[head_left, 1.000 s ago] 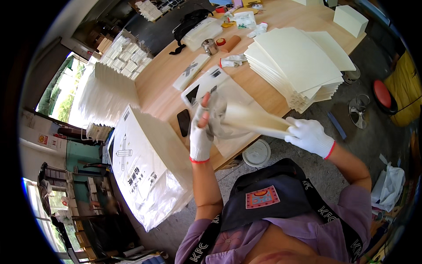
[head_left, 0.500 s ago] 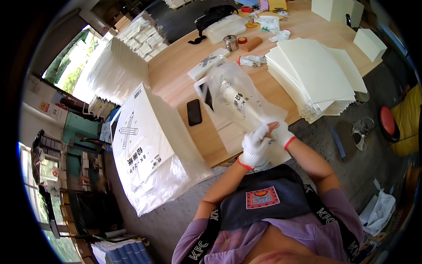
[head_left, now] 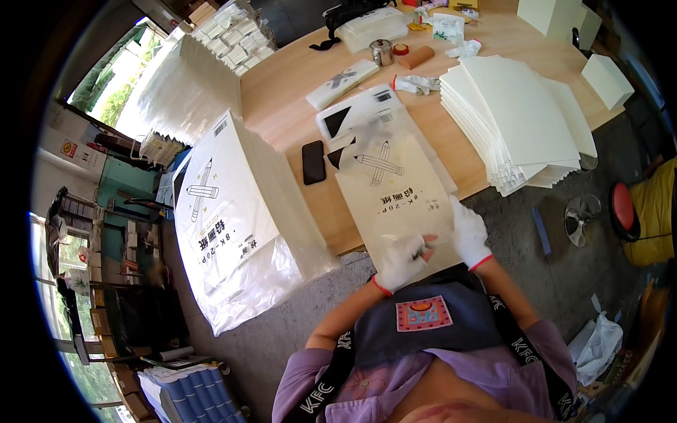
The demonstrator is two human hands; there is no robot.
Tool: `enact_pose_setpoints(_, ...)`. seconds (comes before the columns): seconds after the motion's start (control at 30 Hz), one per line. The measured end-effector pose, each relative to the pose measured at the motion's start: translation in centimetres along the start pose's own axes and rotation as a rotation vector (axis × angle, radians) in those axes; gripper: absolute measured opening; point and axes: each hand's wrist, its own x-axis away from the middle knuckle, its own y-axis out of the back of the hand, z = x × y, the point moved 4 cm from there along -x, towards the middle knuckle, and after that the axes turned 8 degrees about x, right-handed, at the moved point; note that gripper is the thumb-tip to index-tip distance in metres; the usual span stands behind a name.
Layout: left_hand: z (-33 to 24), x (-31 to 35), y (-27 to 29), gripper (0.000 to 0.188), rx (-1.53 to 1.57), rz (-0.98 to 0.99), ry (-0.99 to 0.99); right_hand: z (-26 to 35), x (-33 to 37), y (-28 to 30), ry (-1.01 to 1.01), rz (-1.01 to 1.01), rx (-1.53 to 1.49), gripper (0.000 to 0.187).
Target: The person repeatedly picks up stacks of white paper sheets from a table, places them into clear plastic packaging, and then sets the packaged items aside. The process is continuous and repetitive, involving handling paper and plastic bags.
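Note:
In front of me a clear printed plastic bag [head_left: 393, 201] lies tilted over the table's near edge, with cream paper sheets inside. A crossed-pencil drawing marks its face. At its lower end my left hand [head_left: 405, 262], in a white glove with a red cuff, has its fingers curled on the bag's loose plastic; bare fingertips show. My right hand [head_left: 470, 231], gloved the same way, is closed around the bag's lower right edge, its fingertips partly hidden. Beneath and beyond is another flat printed bag [head_left: 363, 109].
A tall stack of printed bags [head_left: 236, 211] stands at the left, beside a black phone [head_left: 313, 162]. White board sheets [head_left: 518, 116] are piled at the right. Farther back are a metal pot [head_left: 381, 53], spare gloves [head_left: 417, 84] and a smaller flat packet [head_left: 342, 82].
The bag has gone from crumpled and bunched to flat and stretched over the sheets. My hands have moved apart, the left lower and toward me, the right to the bag's right edge.

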Motion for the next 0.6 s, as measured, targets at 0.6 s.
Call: enact_pose_setpoints(0.6,2.6,13.7,5.5,0.016,0.258,-0.132,0.344,0.9,10.1,2.1,0.623,0.159,0.0,0.025)
